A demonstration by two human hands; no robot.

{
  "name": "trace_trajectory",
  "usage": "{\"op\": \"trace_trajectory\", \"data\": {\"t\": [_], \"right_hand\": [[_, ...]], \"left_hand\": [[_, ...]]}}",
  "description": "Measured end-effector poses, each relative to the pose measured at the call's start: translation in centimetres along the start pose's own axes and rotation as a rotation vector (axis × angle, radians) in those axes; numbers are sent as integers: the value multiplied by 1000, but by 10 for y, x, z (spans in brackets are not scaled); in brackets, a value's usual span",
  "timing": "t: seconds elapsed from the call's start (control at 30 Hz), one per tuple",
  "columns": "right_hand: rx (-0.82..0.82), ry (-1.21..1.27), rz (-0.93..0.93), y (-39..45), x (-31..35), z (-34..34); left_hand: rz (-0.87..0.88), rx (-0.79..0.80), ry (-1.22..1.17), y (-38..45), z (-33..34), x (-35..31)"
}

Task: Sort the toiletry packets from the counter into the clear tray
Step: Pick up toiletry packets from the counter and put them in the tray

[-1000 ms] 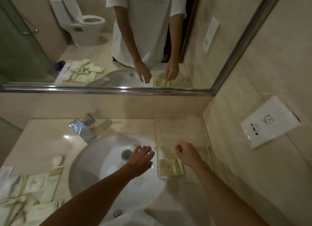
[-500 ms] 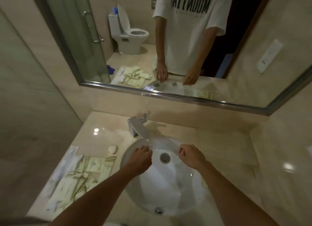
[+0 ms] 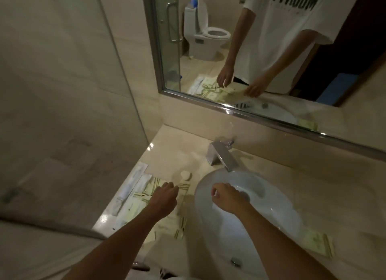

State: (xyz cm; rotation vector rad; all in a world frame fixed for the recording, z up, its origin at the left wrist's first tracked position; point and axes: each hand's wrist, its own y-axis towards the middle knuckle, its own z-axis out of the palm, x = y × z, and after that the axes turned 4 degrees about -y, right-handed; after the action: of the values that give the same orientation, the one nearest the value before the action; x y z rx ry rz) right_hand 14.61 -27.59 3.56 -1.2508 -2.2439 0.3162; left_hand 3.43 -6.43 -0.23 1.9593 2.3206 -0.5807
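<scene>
- Your left hand (image 3: 165,198) hovers palm-down over the pile of toiletry packets (image 3: 146,196) at about 9 o'clock from the basin (image 3: 246,213), fingers loosely curled and holding nothing that I can see. The risk here is pinching two or three at once: the packets overlap and look thin and slick, so a broad grab may drag neighbours off the worktop (image 3: 179,154) edge nearest you.
- Your right hand (image 3: 227,198) hangs over the basin, fingers curled in; whether it pinches something small I cannot tell. Anything dropped from it would likely slide down to the drain.
- A small round soap (image 3: 184,174) sits just beyond the pile at 12 o'clock from your left hand; a sweep forward could knock it into the basin.
- One packet (image 3: 319,243) lies at 4 o'clock from the basin. It may rest in the clear tray, but the tray's walls do not show, so judge the drop spot with care.
- The worktop is glossy pale stone, so packets will probably skate on it.
- Farther back stand the chrome tap (image 3: 221,156), then the framed mirror (image 3: 271,104), which shows a toilet (image 3: 208,39) and glass shower door (image 3: 173,29). Beige tiled walls enclose a dim room.
</scene>
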Motion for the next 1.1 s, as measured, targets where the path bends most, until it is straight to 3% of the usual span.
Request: {"op": "trace_trajectory", "data": {"t": [0.2,0.4,0.6,0.87,1.1], "right_hand": [[77,23,-37,17,47,27],[151,24,-43,24,83,65],[185,-30,-97,25,106,97],[131,-126,-142,24,115,128],[183,27,-76,25,113,134]], "left_hand": [[-174,19,-37,-28,9,52],[-354,101,93,-46,21,90],[-440,79,-52,-52,24,108],[-458,36,-112,-56,33,115],[-391,-19,-177,-58,29,121]]}}
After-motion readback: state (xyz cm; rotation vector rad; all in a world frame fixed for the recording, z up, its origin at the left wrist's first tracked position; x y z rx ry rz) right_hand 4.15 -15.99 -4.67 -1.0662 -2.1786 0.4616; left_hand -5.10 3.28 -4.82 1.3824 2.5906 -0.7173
